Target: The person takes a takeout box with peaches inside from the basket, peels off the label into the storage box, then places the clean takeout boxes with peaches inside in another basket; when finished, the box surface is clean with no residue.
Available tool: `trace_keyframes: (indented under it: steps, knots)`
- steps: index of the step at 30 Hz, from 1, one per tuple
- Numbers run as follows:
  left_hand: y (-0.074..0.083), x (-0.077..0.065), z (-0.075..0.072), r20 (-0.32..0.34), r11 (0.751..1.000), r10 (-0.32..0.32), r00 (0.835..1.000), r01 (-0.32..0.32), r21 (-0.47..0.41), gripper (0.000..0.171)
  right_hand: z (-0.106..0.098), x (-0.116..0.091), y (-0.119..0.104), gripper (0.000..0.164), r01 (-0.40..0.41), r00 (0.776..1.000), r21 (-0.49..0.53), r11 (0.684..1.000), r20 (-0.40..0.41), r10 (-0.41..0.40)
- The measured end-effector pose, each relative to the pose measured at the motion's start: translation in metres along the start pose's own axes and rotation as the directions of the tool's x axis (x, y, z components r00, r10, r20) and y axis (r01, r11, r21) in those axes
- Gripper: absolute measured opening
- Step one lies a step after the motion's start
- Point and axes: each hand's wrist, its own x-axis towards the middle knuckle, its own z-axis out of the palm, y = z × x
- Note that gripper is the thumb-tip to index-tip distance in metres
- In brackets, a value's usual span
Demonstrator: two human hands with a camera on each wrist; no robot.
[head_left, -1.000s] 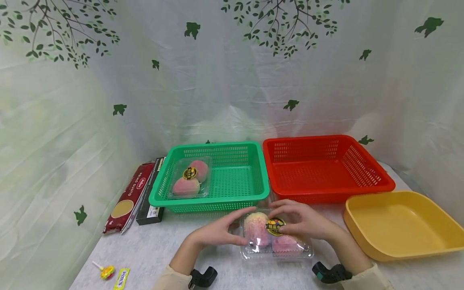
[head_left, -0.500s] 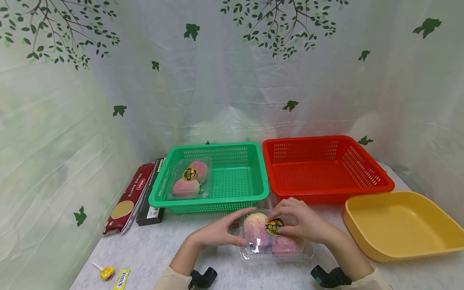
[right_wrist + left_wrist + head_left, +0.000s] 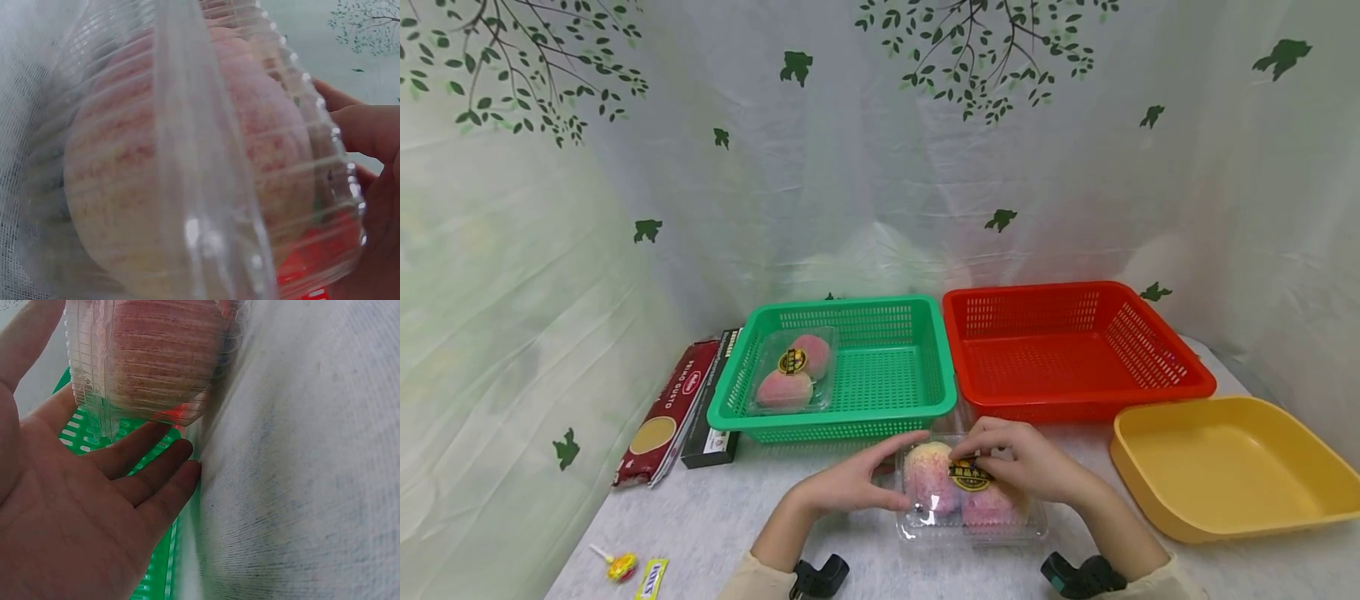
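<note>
A clear plastic clamshell box point(image 3: 917, 527) with two pink-and-yellow peaches point(image 3: 932, 477) lies on the table at the front middle. A black-and-gold round sticker point(image 3: 970, 478) is on its lid. My right hand point(image 3: 1022, 454) is over the lid, thumb and fingertips pinching the sticker's upper edge. Along the box's left side my left hand point(image 3: 853, 479) touches it, thumb toward the front and index finger toward the back. In the left wrist view its other fingers extend under the box's edge, nearly straight. A ribbed box wall with a peach point(image 3: 187, 150) fills the right wrist view.
Behind stand a green basket point(image 3: 880, 423) holding another box of peaches point(image 3: 786, 390) and a red basket point(image 3: 1075, 350). A yellow tray point(image 3: 1240, 467) is at right. At left lie a dark red packet point(image 3: 677, 400), a black box point(image 3: 709, 446), a lollipop point(image 3: 621, 567) and a small yellow packet point(image 3: 652, 578).
My right thumb and fingertips have shifted from the sticker's right side to its upper edge and come together there. The left hand and the box stay in place.
</note>
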Motion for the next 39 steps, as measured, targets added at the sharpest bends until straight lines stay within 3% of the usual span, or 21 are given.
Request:
trace_keyframes:
  steps: [11,17,26,32,39]
  knots:
    - [0.000,0.000,0.000,-0.011,1.000,0.000,1.000,0.001,0.016,0.085,-0.005,-0.001,-0.005,0.024,0.028,0.999,0.175,0.984,0.016,-0.031]
    - [0.001,-0.001,0.000,-0.011,1.000,-0.005,1.000,0.005,0.013,0.085,-0.007,-0.003,-0.007,0.022,0.049,0.998,0.194,0.980,0.017,-0.053]
    - [0.001,-0.001,0.000,-0.016,1.000,0.004,1.000,-0.004,0.020,0.084,-0.019,-0.009,-0.021,0.022,0.065,0.997,0.244,0.968,-0.048,-0.055]
    - [0.000,-0.001,0.001,-0.014,1.000,0.003,1.000,-0.003,0.016,0.085,-0.039,-0.019,-0.025,0.021,0.013,0.997,0.201,0.980,-0.076,0.002]
    - [0.000,0.000,0.001,-0.017,1.000,0.003,1.000,-0.002,0.027,0.084,-0.072,-0.039,-0.017,0.019,-0.023,0.976,0.102,0.995,-0.212,0.045]
